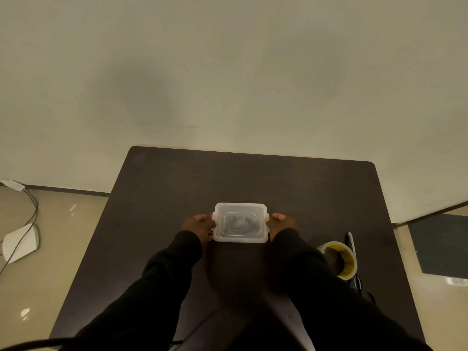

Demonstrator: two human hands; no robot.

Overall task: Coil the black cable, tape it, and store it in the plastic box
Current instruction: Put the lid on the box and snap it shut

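Head view. 1 plastic box [240, 222], translucent white, rectangular with rounded corners, lid on; the lid carries a raised octagonal panel at its middle. It sits flat near the centre of the dark table [177, 178]. Small red latches show at both short ends. Inside, through the cloudy lid, 1 dark looped shape, the black cable [231, 220], lying in the box; its coils and any tape on it are too blurred to make out.

1 left hand [198, 224], pressed against the left end of the box, fingers curled at the latch. 1 right hand [282, 222], pressed against the right end in the same way. Both grasp the box by its ends. Both arms are in black sleeves, which cover the near part of the table.

1 roll of tape [340, 260], yellowish and clear, lying on the table to the right of the box, well apart from it, partly hidden by the right sleeve. 1 slim dark tool with a pale tip [350, 240] lies just beyond the roll; what it is cannot be told.

On the floor at left: 1 flat white device [20, 243] with thin grey cords [31, 206] running to it, cut off by the frame edge. At right, 1 dark mat [440, 245], cropped.
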